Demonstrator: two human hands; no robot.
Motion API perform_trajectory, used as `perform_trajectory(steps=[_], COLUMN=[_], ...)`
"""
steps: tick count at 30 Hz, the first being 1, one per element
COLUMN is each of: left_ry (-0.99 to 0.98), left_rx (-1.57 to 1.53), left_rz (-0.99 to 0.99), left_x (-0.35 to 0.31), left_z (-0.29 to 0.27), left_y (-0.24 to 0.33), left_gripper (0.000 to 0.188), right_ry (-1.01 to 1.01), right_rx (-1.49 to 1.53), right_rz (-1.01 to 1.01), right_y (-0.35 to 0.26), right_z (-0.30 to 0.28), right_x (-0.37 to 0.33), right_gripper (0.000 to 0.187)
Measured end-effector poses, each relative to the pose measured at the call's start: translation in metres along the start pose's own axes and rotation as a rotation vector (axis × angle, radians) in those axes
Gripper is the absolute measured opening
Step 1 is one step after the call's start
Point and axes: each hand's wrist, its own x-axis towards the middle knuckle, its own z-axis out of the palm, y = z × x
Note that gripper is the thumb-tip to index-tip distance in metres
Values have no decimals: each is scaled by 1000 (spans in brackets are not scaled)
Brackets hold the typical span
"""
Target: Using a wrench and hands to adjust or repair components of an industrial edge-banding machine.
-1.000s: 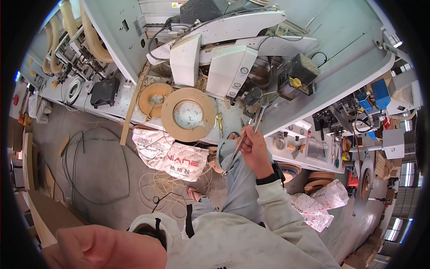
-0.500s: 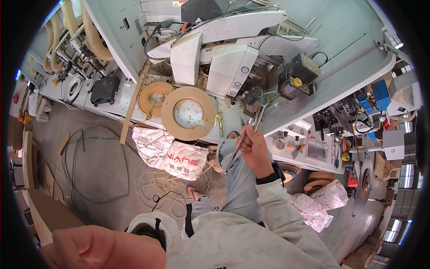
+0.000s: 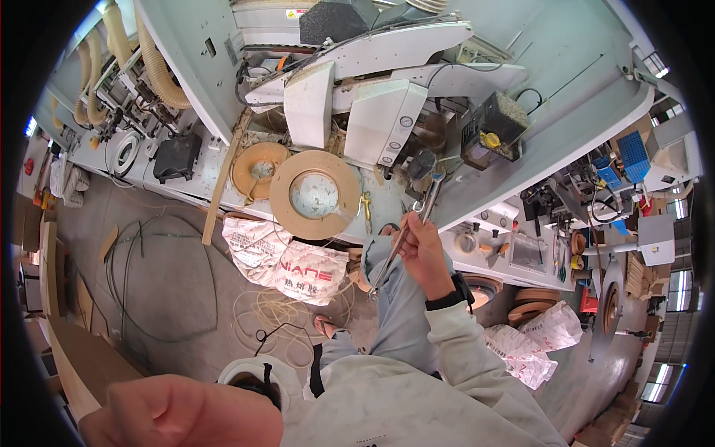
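My right hand (image 3: 424, 253) is closed around a small bundle of metal wrenches (image 3: 428, 200), held slanting above my right leg. Their upper ends point toward the machine bench, and the lower ends reach down past my knee. Very close at the lower left, my left hand (image 3: 186, 411) looks curled in; its fingertips are partly out of sight, and I cannot make out anything in it. Ahead of the wrenches, a brass-coloured air gun (image 3: 366, 211) lies at the bench edge beside a large roll of brown edge banding (image 3: 348, 182). A smaller roll (image 3: 242, 167) sits to its left.
The white machine (image 3: 381, 123) with gauges stands over the bench, its raised cover at the right. White printed sacks (image 3: 313, 272) lean below the bench. Coiled cable (image 3: 216, 298) and loose pale hose (image 3: 257, 313) lie on the floor. More rolls (image 3: 532, 305) are stacked at the right.
The view has shifted slightly. My left hand sits a little farther right in the picture. The wrenches in my right hand have tilted slightly, their upper ends showing more clearly.
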Motion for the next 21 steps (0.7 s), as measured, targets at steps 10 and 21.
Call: perform_trajectory(steps=[10, 21], left_ry=[-330, -12], left_rx=[-178, -34], left_rz=[-251, 1], left_x=[17, -3], left_z=[-36, -2], left_y=[22, 0], left_gripper=[21, 21], right_ry=[16, 4], right_rx=[4, 16], right_rz=[-4, 9], right_y=[-2, 0], right_z=[5, 1], right_x=[-1, 0], right_gripper=[28, 27])
